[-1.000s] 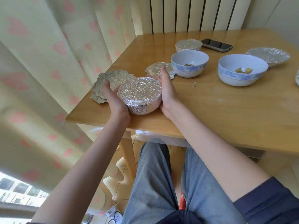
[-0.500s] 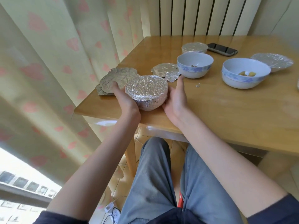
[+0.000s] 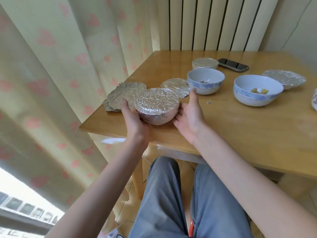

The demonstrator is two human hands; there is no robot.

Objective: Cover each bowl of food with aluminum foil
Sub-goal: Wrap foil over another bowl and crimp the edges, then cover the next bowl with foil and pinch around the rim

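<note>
Wrapped bowl (image 3: 157, 106): sits at the near left corner of the worktop (image 3: 240, 127), foil pulled over the rim and down the sides, smooth enough on top.
Left hand (image 3: 133, 117): cupped against the bowl's left side, fingers wrapped round the foil, holding it.
Right hand (image 3: 189, 114): fingers straight and relaxed beside the bowl's right side, palm facing it; whether it touches the foil I cannot tell.
Spare foil: one crumpled sheet (image 3: 125, 97) lies just behind the left hand, another sheet (image 3: 176, 87) just behind the bowl, a third (image 3: 284, 79) at the far right.
Open bowls: a small one (image 3: 205, 81) and a larger one (image 3: 258, 90) stand to the right, both with food showing and no cover.
Covered bowl, far (image 3: 205, 63): already foiled, with a phone (image 3: 233, 64) just to its right.
Stage, as I judge it: this bowl looks finished; two remain.
Risk: the bowl is close to the worktop's edge, so a one-sided push could slide it off; hard squeezing could tear the thin foil or loosen the crimp.
Change from half a second ago: the right hand has eased off the bowl's side and opened out; the left has kept its hold and the bowl has stayed put.
</note>
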